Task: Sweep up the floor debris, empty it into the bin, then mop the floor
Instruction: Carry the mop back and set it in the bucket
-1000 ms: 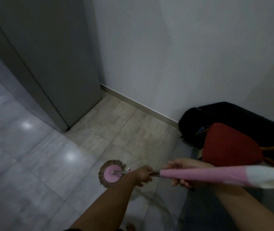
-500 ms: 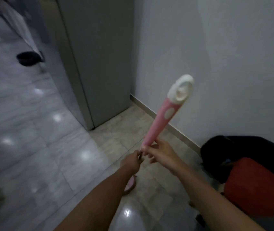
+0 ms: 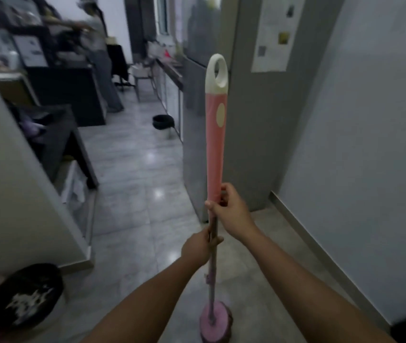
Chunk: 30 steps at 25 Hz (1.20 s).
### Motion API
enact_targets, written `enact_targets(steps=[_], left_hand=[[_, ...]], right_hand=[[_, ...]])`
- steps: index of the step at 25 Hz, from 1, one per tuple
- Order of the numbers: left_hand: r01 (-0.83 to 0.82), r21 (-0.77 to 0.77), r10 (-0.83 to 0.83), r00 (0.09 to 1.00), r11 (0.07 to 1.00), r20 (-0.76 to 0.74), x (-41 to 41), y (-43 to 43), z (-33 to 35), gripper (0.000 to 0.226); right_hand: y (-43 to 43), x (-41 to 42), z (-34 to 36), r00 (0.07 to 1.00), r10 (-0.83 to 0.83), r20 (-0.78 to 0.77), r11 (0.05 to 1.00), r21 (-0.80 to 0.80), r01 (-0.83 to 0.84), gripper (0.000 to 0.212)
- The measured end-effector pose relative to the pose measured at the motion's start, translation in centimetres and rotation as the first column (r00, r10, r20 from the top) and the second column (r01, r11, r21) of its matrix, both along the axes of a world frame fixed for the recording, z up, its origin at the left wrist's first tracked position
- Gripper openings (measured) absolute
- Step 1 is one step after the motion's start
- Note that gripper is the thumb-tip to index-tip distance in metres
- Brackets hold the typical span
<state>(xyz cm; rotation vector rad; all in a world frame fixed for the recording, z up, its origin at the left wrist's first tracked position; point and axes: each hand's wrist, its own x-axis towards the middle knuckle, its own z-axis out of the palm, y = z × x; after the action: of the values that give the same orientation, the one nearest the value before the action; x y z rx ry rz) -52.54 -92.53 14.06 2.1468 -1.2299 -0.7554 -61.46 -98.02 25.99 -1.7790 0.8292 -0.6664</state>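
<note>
Pink mop (image 3: 216, 144): you hold it upright at centre, white loop at 12 o'clock.
Mop head (image 3: 215, 323): on the tiled floor (image 3: 135, 194) at 6 o'clock.
Right hand (image 3: 232, 211): your fingers wrap the pink grip's lower end, thumb on its left.
Left hand (image 3: 198, 247): just below, at 7 o'clock from the right; fingers curled round the thin shaft.
Bin (image 3: 163, 121): at 11 o'clock, well apart from the mop.

glossy grey tiled floor (image 3: 132, 169), white wall (image 3: 370, 120), dim light.

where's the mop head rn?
Head view, bottom centre: mop head on the floor, straight below the left hand and right hand holding the mop handle.
</note>
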Motion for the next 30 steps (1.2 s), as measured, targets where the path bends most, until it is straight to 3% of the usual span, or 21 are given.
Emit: enact_targets(steps=[3,10,17,23,30], left_hand=[[-0.039,-0.049,0.037,0.999,0.998,-0.04,5.9,5.4,1.3,0.045],[-0.191,-0.157,0.194,0.981,0.969,0.004,19.1,17.6,5.6,0.032],[-0.408,-0.442,0.48,0.875,0.799,0.061,31.0,30.2,13.6,0.03],[-0.531,-0.484,0.627,0.777,0.696,0.05,40.4,37.6,18.1,0.033],[-0.598,-0.543,0.756,0.645,0.59,0.112,52.4,43.4,21.1,0.033]], right_hand=[[3.6,5.7,2.2,0.988,0.091,0.128,0.996,-0.013,-0.09,0.032],[14.2,18.3,8.6,0.928,0.263,0.262,0.964,-0.11,-0.242,0.03],[25.5,32.8,17.1,0.819,0.42,0.39,0.907,-0.156,-0.391,0.036],[31.8,44.7,18.3,0.811,0.547,0.209,0.836,-0.182,-0.517,0.034],[36.8,59.4,21.0,0.697,0.667,0.263,0.745,-0.259,-0.615,0.029]])
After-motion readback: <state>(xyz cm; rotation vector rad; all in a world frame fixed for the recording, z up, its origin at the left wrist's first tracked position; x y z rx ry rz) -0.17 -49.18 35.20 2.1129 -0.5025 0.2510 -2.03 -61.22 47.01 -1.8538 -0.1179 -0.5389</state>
